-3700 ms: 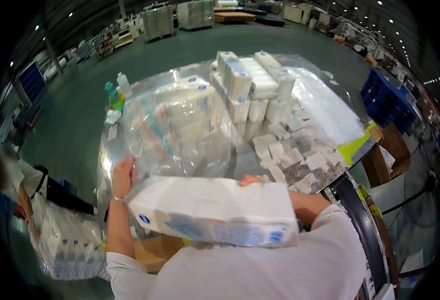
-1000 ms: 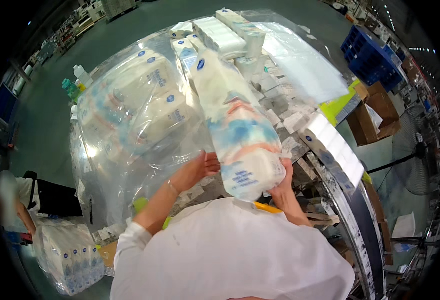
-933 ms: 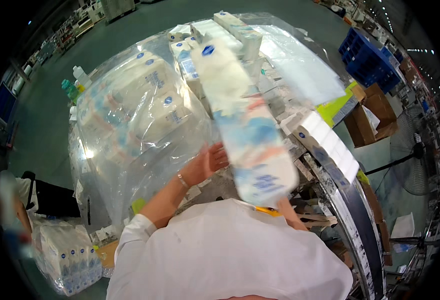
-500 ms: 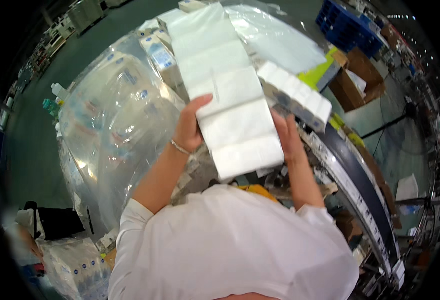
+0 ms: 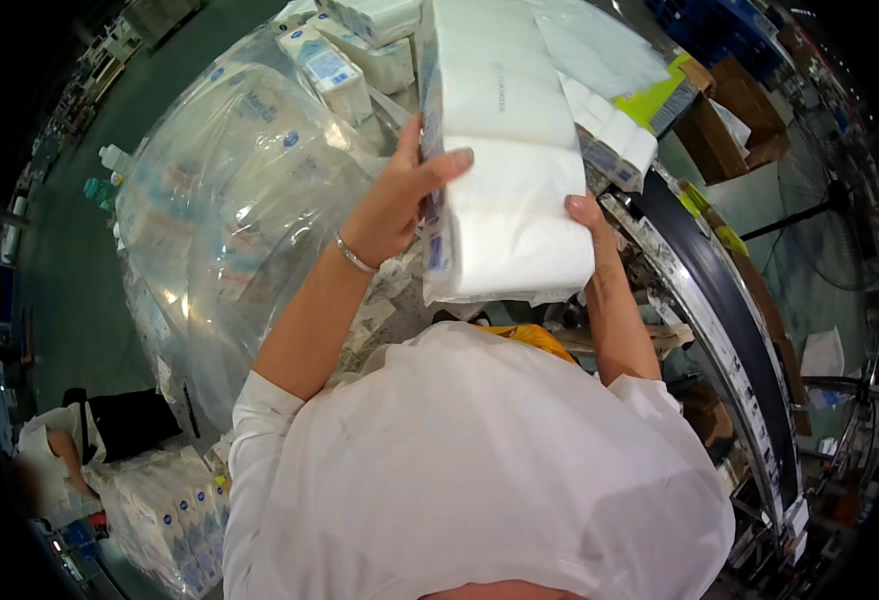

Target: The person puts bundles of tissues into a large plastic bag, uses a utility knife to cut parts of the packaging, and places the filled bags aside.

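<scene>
Both my hands hold a long row of white tissue packs (image 5: pixel 520 190) in front of me, its near end close to my shirt. My left hand (image 5: pixel 400 195) grips the left side, the thumb lying over the top face. On the opposite side my right hand (image 5: pixel 596 235) holds the near right corner, thumb on top; its other fingers are hidden. Blue print shows along the row's left side. Past my left hand lie several loose packs with white and blue wrapping (image 5: pixel 325 75). Another row of white packs (image 5: pixel 615 140) sits just beyond my right hand.
A big clear plastic bag of packs (image 5: pixel 230 200) bulges at the left. A dark conveyor belt (image 5: pixel 725 290) curves down the right side. Farther right stand an open cardboard box (image 5: pixel 730 125) and a fan (image 5: pixel 840 215). A person (image 5: pixel 60 455) is at the lower left, by bagged packs (image 5: pixel 165 510).
The held row has shifted right and tipped, so its printed left side now shows. My left thumb has moved onto its top face. More loose packs are visible behind it.
</scene>
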`<state>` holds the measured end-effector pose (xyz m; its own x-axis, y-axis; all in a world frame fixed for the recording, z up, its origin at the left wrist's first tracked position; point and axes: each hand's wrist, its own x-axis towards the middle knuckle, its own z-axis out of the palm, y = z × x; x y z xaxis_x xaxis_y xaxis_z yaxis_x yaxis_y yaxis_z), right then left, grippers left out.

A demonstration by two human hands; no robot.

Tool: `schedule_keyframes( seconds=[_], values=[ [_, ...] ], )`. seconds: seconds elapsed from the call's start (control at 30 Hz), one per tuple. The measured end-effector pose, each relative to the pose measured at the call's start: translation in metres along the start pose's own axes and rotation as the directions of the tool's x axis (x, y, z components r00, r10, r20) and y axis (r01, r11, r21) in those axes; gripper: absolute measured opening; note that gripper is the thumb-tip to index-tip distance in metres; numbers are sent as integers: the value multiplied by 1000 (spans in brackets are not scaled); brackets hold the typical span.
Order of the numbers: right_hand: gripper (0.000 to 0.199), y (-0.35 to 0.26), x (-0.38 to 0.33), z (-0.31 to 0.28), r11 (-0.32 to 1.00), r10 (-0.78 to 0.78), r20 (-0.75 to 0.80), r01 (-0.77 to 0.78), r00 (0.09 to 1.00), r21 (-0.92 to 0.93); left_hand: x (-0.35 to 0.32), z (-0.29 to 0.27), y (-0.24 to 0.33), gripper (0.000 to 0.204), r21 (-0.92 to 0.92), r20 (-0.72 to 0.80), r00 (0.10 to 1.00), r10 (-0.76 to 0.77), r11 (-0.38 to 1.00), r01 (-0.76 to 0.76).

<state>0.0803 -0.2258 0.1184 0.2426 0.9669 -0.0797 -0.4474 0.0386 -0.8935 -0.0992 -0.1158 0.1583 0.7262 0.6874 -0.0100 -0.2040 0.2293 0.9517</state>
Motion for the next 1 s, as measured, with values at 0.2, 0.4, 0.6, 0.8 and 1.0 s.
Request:
schedule_keyframes(
  seconds=[0.2,0.4,0.6,0.8,1.0],
  values=[
    [112,15,0,-17,971,-73,30,78,997,-226,-18,3,-9,98,237,107,994,0,971,-26],
    [110,10,13,-24,973,51,105,-26,993,-230,-24,-20,-49,114,392,161,977,138,900,-191],
    [77,7,25,-18,998,38,197,-29,980,-50,-36,-17,-45,101,427,152,973,175,876,-224],
    [63,5,7,-58,995,95,-110,-91,989,44,-112,-23,-1,44,936,305,629,715,-102,-338],
    [67,-18,-5,-32,990,88,38,-91,995,110,-245,-65,-22,30,856,50,306,951,-198,478]
  ],
)
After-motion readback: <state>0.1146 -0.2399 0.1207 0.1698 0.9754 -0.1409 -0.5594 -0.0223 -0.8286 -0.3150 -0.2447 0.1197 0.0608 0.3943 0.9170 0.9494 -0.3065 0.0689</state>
